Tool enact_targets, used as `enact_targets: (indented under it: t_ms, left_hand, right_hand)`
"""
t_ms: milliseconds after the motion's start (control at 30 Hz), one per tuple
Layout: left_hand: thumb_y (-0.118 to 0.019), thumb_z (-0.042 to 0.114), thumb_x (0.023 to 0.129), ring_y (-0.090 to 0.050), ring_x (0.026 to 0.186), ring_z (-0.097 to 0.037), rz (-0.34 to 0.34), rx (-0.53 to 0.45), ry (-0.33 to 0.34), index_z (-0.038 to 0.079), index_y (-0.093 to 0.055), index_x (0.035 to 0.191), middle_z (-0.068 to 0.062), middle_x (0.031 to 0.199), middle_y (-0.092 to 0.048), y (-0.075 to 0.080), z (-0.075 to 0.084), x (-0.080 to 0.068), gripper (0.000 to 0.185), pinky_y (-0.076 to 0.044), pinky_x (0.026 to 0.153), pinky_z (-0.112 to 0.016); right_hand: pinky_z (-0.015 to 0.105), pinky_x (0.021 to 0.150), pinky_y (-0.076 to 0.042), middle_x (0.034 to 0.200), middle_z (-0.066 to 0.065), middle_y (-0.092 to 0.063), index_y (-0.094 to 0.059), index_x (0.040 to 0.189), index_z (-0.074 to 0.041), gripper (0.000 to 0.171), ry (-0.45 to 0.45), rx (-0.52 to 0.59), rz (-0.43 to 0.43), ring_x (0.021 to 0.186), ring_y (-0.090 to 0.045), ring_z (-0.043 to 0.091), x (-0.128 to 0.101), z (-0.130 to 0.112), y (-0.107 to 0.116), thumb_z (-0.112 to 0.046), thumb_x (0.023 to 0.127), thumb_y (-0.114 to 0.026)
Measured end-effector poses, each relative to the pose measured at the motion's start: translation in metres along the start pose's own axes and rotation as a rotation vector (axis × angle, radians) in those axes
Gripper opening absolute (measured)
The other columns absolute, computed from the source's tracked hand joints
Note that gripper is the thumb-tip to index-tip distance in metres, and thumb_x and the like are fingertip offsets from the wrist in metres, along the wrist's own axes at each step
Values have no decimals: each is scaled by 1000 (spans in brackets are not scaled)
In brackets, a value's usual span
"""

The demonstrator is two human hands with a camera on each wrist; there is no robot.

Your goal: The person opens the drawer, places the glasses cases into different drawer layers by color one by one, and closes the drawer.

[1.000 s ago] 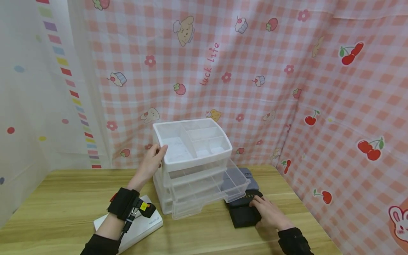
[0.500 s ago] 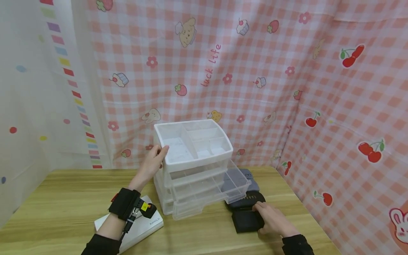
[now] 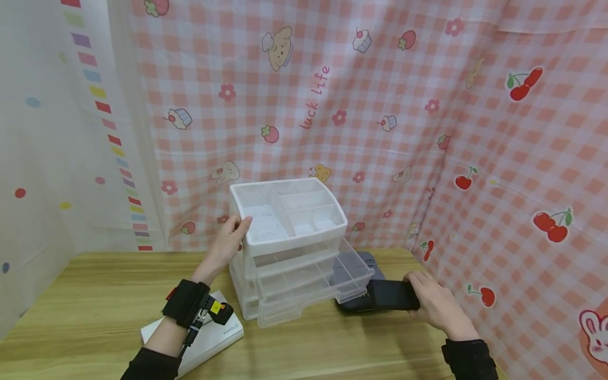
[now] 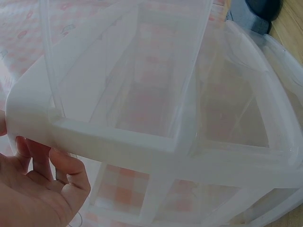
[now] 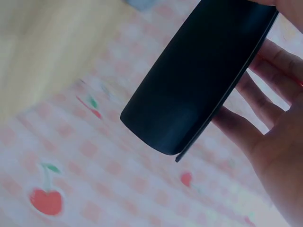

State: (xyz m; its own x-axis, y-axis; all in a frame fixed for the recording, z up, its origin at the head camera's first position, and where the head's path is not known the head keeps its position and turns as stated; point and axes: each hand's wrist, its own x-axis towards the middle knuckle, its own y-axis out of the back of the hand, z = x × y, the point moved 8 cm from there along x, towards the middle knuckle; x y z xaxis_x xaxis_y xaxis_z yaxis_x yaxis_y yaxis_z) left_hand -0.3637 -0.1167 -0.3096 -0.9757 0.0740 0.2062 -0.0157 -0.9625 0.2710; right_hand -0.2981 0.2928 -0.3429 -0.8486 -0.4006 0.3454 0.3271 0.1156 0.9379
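A clear plastic drawer organiser (image 3: 290,248) stands on the wooden table (image 3: 95,301), its two drawers pulled partly out. My left hand (image 3: 228,240) grips the organiser's white top tray at its left rim (image 4: 94,135), thumb on top and fingers (image 4: 66,168) underneath. My right hand (image 3: 434,303) holds a flat black case (image 3: 385,295) lifted just off the table, to the right of the drawers. In the right wrist view the black case (image 5: 199,75) lies across my fingers (image 5: 265,109), seen edge-on. A grey object (image 3: 353,264) lies behind the lower drawer.
A white box (image 3: 209,338) lies on the table under my left wrist. Pink checked cloth (image 3: 380,132) hangs close behind and along the right side. The table's right edge runs just beyond my right hand.
My right hand has picked the black case up from the table in front of the grey object and moved it right and back. The left hand has kept its hold.
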Motion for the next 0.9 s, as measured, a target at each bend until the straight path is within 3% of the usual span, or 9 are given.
enact_targets:
  t_ms: [200,500,733,900]
  left_hand:
    - [-38,35,103,-37,65,-13,23,7,-3,7,-34,83,-2,77,-34,0,0,0,35,-34,60,-25]
    - [-38,35,103,-38,66,-13,39,9,1,7,-34,83,-2,77,-35,1,1,-1,35,-35,60,-24]
    - [-38,36,103,-40,66,-14,25,19,-4,6,-34,84,-2,77,-35,1,4,-4,35,-35,59,-24]
    - [-38,36,103,-39,67,-14,24,13,-8,6,-34,84,-2,78,-35,0,4,-3,35,-35,60,-25]
  right_hand:
    - [48,67,-51,110,13,-59,-54,114,-4,65,-28,-76,88,101,-54,31,10,0,46,-14,59,-87]
    - [47,68,-53,111,15,-59,-56,112,0,67,159,-184,331,101,-55,32,31,-33,100,-4,53,-87]
    - [50,73,-53,113,14,-59,-55,116,0,67,142,-162,319,105,-53,32,49,-48,113,-6,57,-87]
    - [46,76,-54,119,12,-59,-54,121,-4,70,249,-129,251,109,-54,29,69,-83,103,-14,61,-88]
